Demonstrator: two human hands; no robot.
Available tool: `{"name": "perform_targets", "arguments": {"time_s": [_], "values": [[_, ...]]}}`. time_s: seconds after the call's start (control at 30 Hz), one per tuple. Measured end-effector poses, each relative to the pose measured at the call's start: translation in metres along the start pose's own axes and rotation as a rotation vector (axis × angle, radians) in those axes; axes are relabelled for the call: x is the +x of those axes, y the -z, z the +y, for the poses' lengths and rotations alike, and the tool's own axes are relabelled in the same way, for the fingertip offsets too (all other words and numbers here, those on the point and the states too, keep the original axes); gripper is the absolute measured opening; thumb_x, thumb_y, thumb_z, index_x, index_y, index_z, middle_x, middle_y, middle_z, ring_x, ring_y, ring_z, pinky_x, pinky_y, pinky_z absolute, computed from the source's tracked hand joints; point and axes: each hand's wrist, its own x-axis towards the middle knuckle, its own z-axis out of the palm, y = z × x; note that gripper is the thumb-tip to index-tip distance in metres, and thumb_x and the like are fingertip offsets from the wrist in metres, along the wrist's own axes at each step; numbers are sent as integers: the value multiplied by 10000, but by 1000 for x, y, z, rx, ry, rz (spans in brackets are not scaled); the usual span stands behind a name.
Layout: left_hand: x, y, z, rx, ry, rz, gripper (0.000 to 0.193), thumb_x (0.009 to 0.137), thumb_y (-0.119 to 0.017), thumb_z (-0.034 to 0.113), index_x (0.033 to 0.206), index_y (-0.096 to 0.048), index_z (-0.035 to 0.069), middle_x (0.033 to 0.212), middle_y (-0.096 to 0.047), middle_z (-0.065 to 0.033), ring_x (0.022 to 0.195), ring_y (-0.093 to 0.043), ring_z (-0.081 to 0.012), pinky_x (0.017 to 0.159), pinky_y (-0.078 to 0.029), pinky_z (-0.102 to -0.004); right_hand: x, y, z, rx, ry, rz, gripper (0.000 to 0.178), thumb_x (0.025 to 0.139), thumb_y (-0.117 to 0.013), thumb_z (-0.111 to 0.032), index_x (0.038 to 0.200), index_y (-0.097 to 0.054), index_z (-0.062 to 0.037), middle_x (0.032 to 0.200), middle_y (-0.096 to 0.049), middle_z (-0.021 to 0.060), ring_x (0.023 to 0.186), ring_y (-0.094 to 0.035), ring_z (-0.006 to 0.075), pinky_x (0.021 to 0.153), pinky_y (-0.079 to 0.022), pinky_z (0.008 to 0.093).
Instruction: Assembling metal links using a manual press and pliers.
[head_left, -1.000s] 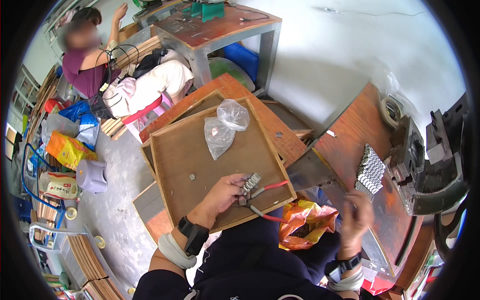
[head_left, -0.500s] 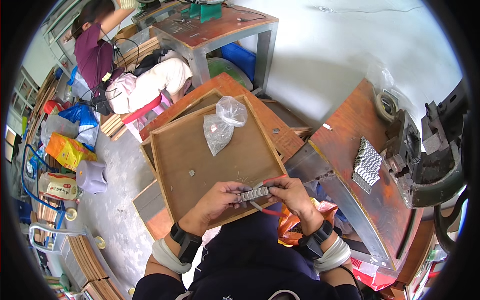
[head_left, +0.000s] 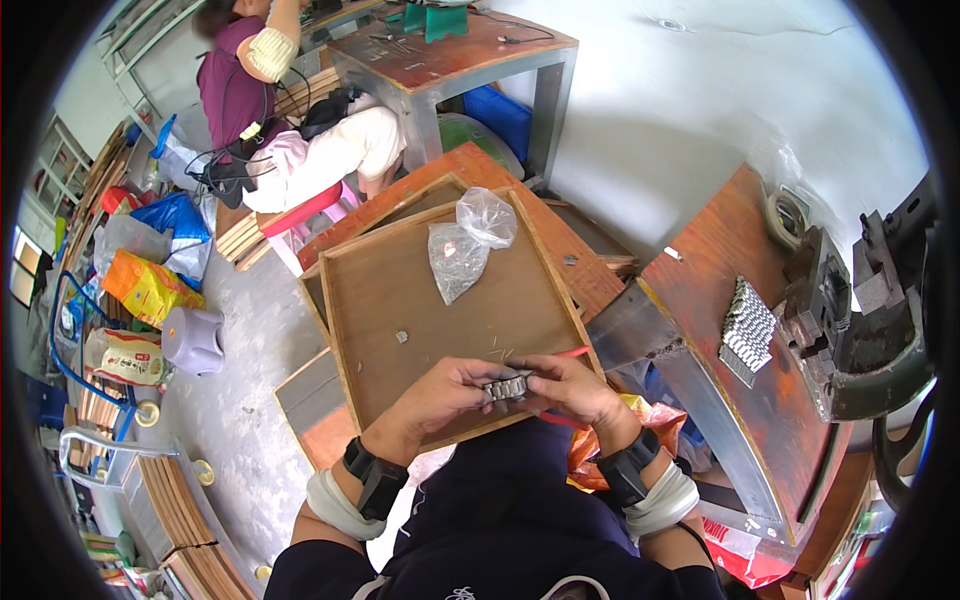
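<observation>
Above the near edge of a wooden tray (head_left: 390, 285), both my hands hold a short metal link strip (head_left: 507, 389), like a piece of watch band. My left hand (head_left: 447, 392) pinches its left end between thumb and fingers. The right end sits in the fingers of my right hand (head_left: 580, 392), which also keeps hold of red-handled pliers (head_left: 572, 352); the pliers' jaws are hidden. The strip is bent into a curve. Inside the tray lie a clear plastic bag (head_left: 462, 262) of small metal bits, a small grey piece (head_left: 402, 337) and a few thin pins.
On the bench at right, a stack of metal link strips (head_left: 748, 330) lies beside a dark iron press (head_left: 850, 340). An orange bag (head_left: 585, 460) hangs below that bench. A seated person (head_left: 300, 150) works at another table (head_left: 450, 60). A purple stool (head_left: 193, 340) stands at left.
My hands have come closer together, and the strip, nearly straight before, is now curved. The whole view has shifted slightly. The other person's raised arm has moved.
</observation>
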Motion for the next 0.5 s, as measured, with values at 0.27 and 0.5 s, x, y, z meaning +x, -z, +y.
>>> {"name": "perform_targets", "arguments": {"time_s": [0.27, 0.5], "values": [[-6, -6, -2, 105, -64, 159, 318, 793, -557, -51, 1111, -552, -44, 921, -649, -95, 760, -605, -114, 698, -466, -228, -9, 8, -6, -254, 63, 148, 285, 813, -637, -28, 1075, -555, 48, 897, -631, 73, 754, -617, 129, 648, -521, 244], [-7, -5, -3, 129, -80, 160, 339, 800, -548, -48, 1139, -539, -54, 882, -656, -103, 754, -615, -118, 715, -474, -235, -15, 10, -5, -319, 91, 206, 225, 813, -616, -5, 1024, -592, 69, 839, -647, 100, 719, -632, 139, 646, -534, 254]]}}
